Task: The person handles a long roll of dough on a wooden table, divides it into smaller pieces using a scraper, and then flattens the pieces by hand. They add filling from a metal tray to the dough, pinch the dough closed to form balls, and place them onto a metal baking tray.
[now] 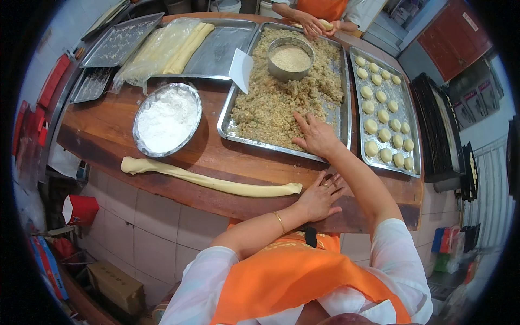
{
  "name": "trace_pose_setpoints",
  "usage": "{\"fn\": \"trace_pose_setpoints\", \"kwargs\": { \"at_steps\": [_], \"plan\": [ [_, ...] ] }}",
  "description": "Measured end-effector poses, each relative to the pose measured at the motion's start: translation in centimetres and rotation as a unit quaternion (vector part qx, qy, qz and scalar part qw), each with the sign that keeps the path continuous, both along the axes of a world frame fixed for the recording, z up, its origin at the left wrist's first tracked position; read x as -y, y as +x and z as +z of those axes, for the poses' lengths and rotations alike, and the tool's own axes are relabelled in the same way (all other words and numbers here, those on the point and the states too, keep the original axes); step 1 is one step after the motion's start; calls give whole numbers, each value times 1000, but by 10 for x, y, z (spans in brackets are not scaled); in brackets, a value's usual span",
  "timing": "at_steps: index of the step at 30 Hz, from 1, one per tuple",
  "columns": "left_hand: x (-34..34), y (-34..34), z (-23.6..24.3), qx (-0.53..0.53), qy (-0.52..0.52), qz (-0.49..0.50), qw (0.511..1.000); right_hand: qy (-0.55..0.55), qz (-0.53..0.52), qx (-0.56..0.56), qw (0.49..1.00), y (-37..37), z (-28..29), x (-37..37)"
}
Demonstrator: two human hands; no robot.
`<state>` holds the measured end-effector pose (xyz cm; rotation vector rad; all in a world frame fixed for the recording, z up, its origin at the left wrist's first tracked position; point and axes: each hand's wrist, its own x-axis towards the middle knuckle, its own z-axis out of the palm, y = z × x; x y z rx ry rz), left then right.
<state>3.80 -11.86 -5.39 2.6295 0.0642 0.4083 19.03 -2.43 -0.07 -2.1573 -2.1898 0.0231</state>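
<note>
My right hand (pixel 318 136) reaches over the near rim of a large metal tray (pixel 279 147), its fingertips on the crumbly brown filling (pixel 265 116). Thumb and fingers are apart, and I see nothing held in them. Palm down at the table's near edge, my left hand (pixel 323 198) has its fingers spread. Just left of it lies a long rope of pale dough (pixel 216 183). A round metal tin (pixel 274 70) with pale crumbs stands in the filling. A white scraper (pixel 241 70) rests over the tray's left rim.
Flour (pixel 168 119) fills a metal bowl on the left of the wooden table (pixel 216 154). Behind it, dough strips (pixel 187 49) lie partly under plastic. At right, a tray (pixel 372 161) carries several dough rounds (pixel 383 116). Across the table, another person's hands (pixel 319 24) hold a dough piece.
</note>
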Motion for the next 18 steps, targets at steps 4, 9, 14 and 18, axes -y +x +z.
{"fn": "trace_pose_setpoints", "kwargs": {
  "at_steps": [4, 9, 14, 18],
  "plan": [
    [-2, -1, 1, 10, 7, -3, 1000, -1, 25, 23, 999, 6, -15, -14],
    [-2, -2, 1, 15, 1, -3, 1000, 33, -28, -43, 998, 23, -44, -26],
    [-3, -1, 9, -20, 18, -8, 1000, 57, -237, -329, 913, 46, -40, -34],
    [-5, -3, 3, -4, 15, 0, 1000, 45, -236, -550, 800, 28, -12, -26]
  ]
}}
